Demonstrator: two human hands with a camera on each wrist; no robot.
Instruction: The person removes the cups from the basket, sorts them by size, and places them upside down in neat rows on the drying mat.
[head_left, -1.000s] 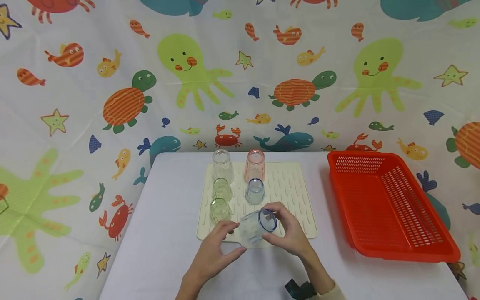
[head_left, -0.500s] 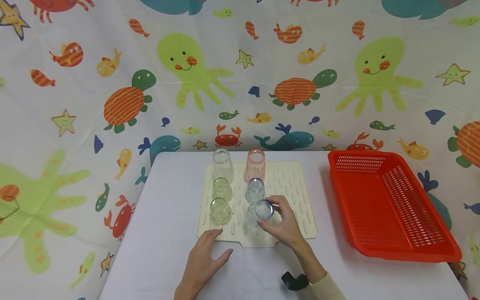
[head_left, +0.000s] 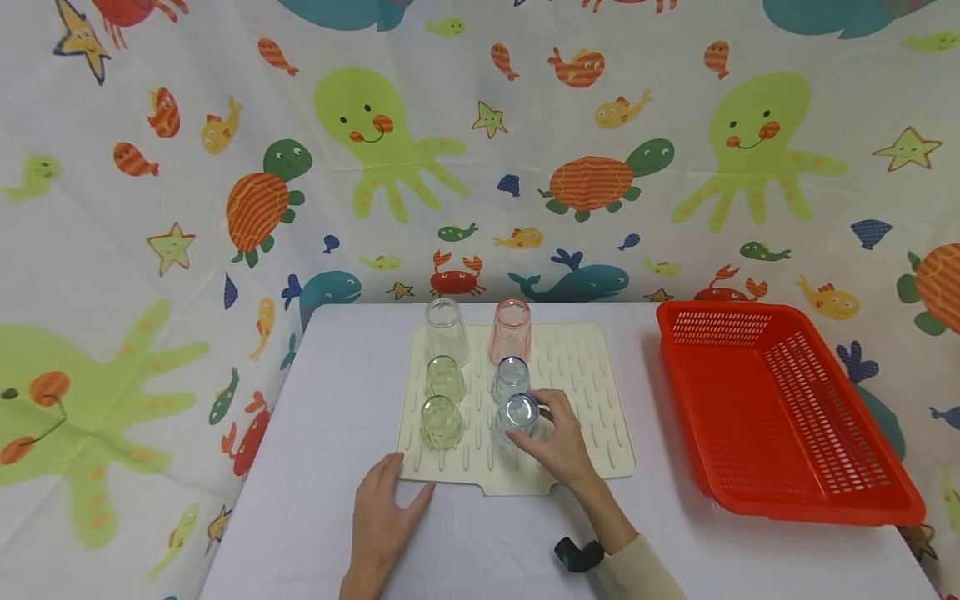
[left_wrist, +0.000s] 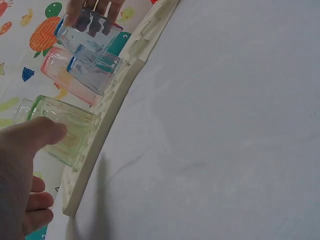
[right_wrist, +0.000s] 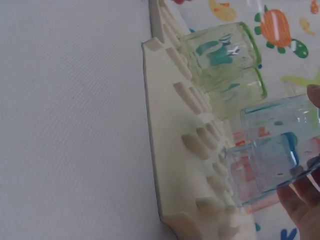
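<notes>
My right hand (head_left: 562, 446) holds a clear blue drinking glass (head_left: 517, 427) by its upper part, thumb on the near side, fingers behind. In the right wrist view that glass (right_wrist: 272, 142) seems slightly off the drying mat (right_wrist: 175, 150). A smaller blue glass (head_left: 512, 382) stands just behind it. To the left stand two green glasses, the front one (head_left: 441, 423) and the rear one (head_left: 445, 381). A tall clear glass (head_left: 446, 333) and a tall pink one (head_left: 512, 333) are at the back. My left hand (head_left: 382, 512) lies at the mat's front left corner, fingers relaxed, holding nothing.
The cream mat (head_left: 566, 358) has raised ridges and lies on a white-covered table (head_left: 337, 375). A red plastic basket (head_left: 678, 417) stands to the right. Behind hangs a sea-animal printed curtain (head_left: 487, 100). A black device (head_left: 577, 554) sits at the right wrist.
The blue glass went from tilted between both hands to upright over the mat behind, in the right hand. The left hand drew back to the left, towards the mat's corner.
</notes>
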